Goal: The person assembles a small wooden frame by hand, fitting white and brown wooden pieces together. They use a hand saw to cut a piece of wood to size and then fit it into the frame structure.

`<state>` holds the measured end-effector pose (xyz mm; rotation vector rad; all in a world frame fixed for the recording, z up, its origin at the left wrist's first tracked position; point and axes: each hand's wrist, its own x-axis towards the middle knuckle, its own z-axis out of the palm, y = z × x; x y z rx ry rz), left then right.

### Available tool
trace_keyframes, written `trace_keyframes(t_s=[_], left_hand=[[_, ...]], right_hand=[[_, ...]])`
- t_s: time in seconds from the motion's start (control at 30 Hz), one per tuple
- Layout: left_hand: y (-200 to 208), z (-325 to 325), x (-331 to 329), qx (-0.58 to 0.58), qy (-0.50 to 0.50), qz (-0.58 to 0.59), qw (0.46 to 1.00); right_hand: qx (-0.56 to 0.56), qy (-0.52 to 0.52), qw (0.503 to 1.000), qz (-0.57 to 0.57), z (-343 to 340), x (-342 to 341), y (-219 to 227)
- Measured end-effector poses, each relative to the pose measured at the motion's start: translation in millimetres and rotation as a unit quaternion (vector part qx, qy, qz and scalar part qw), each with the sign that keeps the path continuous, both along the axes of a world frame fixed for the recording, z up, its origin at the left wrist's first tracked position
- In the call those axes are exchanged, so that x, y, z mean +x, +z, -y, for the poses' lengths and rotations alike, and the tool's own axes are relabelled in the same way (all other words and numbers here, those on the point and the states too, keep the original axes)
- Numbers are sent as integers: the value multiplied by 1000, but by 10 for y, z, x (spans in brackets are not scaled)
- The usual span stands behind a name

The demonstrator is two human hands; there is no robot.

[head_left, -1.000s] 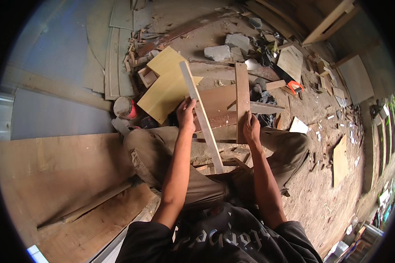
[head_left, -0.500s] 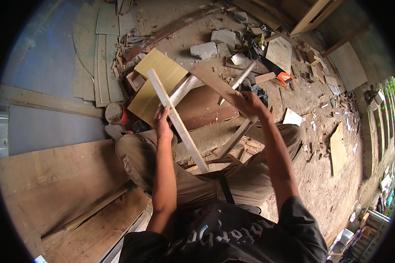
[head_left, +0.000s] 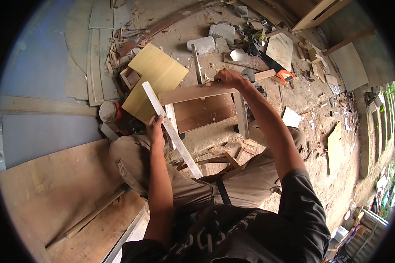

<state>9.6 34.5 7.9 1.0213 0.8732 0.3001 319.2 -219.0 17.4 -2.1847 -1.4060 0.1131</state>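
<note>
My left hand [head_left: 155, 128] is closed around the middle of a long pale wooden strip [head_left: 178, 142], which slants from upper left down toward my lap. My right hand [head_left: 231, 79] grips the upper edge of a flat brown board [head_left: 193, 92] near its right end. Narrow wooden pieces, one a leg [head_left: 241, 115] at the right and another thin slat [head_left: 197, 65] behind, seem joined to this board as a frame. The strip crosses close by the board's left end; whether they touch I cannot tell. Beyond lies a reddish-brown panel [head_left: 210, 115].
Yellow plywood pieces [head_left: 159, 65] lie ahead on the left, beside a red bucket [head_left: 109, 111]. An orange-handled saw [head_left: 285, 76] rests among scraps on the right. Concrete blocks [head_left: 202, 45] sit farther off. Large plywood sheets [head_left: 61, 184] flank my left side.
My right hand has moved left and away from me, turning the framed board from a steep slant to nearly level. The left hand and strip have shifted slightly left and nearer.
</note>
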Motion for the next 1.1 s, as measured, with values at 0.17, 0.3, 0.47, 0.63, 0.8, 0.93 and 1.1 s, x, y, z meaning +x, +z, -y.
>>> trace_keyframes(t_s=[0.17,0.3,0.47,0.63,0.8,0.93,1.1], left_hand=[[64,0,-19,38,-14,-21,999],[-11,-80,-92,23,4,-31,999],[-36,-47,-39,23,-13,-37,999],[-68,-109,-87,13,-18,-21,1000],[183,-130,-123,-35,-4,34,999],[11,-112,-134,-12,-6,4,1000],[31,-54,-67,-42,-12,4,999]], right_hand=[[-83,-90,990,-64,-148,-42,19],[-176,-114,971,-111,-349,-102,266],[-135,-170,976,10,-335,-160,-36],[-133,-163,978,8,-348,-12,-117],[-148,-151,970,-119,-382,107,219],[-153,-157,967,-130,-412,-10,164],[-103,-172,977,-79,-258,76,-69]])
